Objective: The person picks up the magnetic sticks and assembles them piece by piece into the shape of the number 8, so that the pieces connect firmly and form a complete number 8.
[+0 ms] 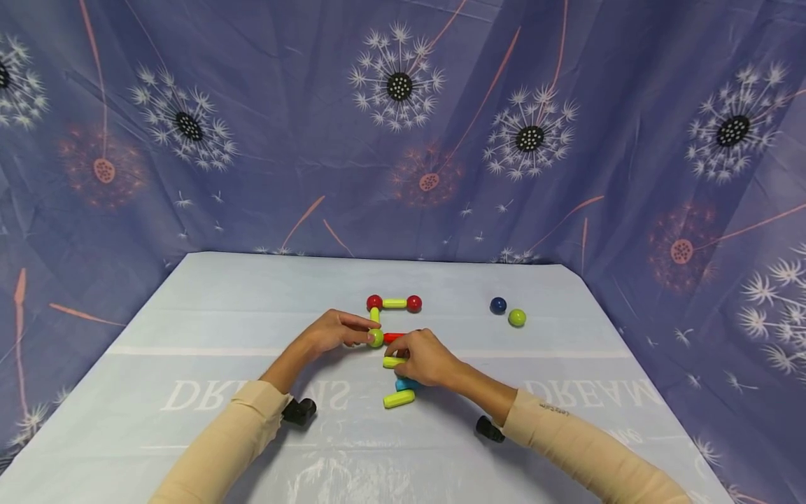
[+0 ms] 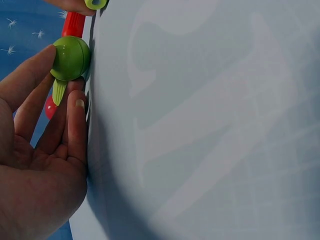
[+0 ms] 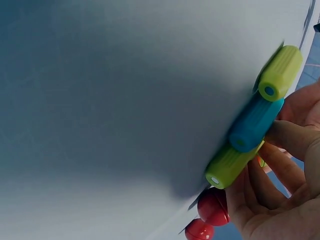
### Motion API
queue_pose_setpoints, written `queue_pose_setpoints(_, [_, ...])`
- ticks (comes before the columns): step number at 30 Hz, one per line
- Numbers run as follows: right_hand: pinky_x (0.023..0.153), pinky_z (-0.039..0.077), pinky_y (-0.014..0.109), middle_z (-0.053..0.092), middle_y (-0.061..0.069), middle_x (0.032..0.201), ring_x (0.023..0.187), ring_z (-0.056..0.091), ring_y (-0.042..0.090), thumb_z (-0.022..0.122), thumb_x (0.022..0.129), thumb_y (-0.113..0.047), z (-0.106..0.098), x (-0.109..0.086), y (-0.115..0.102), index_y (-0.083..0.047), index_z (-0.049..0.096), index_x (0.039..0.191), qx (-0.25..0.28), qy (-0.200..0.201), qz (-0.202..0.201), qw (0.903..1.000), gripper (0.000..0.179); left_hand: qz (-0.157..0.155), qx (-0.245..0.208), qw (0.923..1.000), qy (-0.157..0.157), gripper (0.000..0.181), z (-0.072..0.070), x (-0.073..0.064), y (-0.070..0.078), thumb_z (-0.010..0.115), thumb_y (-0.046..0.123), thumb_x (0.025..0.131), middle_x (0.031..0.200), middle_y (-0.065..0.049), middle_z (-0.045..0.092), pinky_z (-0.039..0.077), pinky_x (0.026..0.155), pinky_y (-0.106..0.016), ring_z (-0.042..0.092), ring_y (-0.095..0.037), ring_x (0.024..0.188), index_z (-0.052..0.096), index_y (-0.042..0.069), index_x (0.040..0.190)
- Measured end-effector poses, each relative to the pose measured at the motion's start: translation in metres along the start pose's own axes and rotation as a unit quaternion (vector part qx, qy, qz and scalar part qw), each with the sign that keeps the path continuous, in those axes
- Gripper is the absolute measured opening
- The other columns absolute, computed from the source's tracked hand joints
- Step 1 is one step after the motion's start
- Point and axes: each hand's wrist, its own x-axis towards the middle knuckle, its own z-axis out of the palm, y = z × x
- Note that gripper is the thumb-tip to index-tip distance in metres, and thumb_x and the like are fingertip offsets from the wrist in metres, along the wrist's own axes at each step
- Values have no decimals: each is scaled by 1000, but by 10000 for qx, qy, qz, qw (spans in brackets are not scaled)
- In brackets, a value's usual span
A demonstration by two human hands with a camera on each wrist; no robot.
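My left hand (image 1: 336, 330) pinches a green ball (image 2: 71, 57) between thumb and fingers. A yellow-green rod (image 1: 374, 315) runs from this ball back to a red ball (image 1: 374, 302). From the green ball's right side a red rod (image 1: 392, 338) extends, its far end gripped by the fingers of my right hand (image 1: 428, 357). Below that hand lie a yellow-green rod (image 3: 232, 162), a blue rod (image 3: 255, 122) and another yellow-green rod (image 3: 281, 72), lined up on the table. The red rod is hidden in the right wrist view.
A further yellow-green rod (image 1: 394, 303) joins the back red ball to a second red ball (image 1: 413, 303). A dark blue ball (image 1: 498, 305) and a loose green ball (image 1: 517, 318) sit at the right on the white-covered table (image 1: 252, 287). A patterned curtain (image 1: 283, 140) hangs behind.
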Motion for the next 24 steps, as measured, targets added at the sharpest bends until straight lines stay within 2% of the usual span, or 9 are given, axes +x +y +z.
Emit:
queue_pose_setpoints(7, [71, 52, 21, 74, -5, 88, 79, 61, 6, 78, 85, -10, 0, 0, 2, -15, 80, 107, 2, 43, 88, 10000, 23, 40, -9, 10000, -38, 34, 0, 0, 0, 80, 24, 87, 117, 0, 76, 53, 78, -31, 67, -16, 93, 77, 15, 120])
queue_pose_setpoints(13, [76, 55, 24, 76, -3, 93, 82, 65, 7, 78, 87, -10, -7, 1, 1, -12, 79, 110, 268, 224, 114, 9993, 23, 42, 20, 10000, -80, 34, -1, 0, 1, 79, 25, 88, 117, 1, 76, 53, 79, -30, 67, -13, 94, 77, 15, 121])
queue_pose_setpoints(19, [77, 57, 31, 76, 1, 93, 83, 67, 12, 80, 85, -10, -20, 4, 5, -14, 78, 111, 522, 747, 392, 9951, 26, 121, -42, 9999, -95, 35, 0, -1, 1, 79, 23, 89, 119, -4, 75, 53, 79, -31, 67, -14, 93, 76, 12, 122])
queue_pose_setpoints(24, [74, 56, 32, 76, 1, 93, 82, 69, 14, 82, 84, -11, -28, 9, 15, -14, 77, 116, 688, 1335, 605, 9868, 32, 97, -32, 9999, -64, 35, 0, 0, 0, 79, 22, 89, 123, -6, 74, 53, 79, -31, 67, -15, 93, 76, 12, 122])
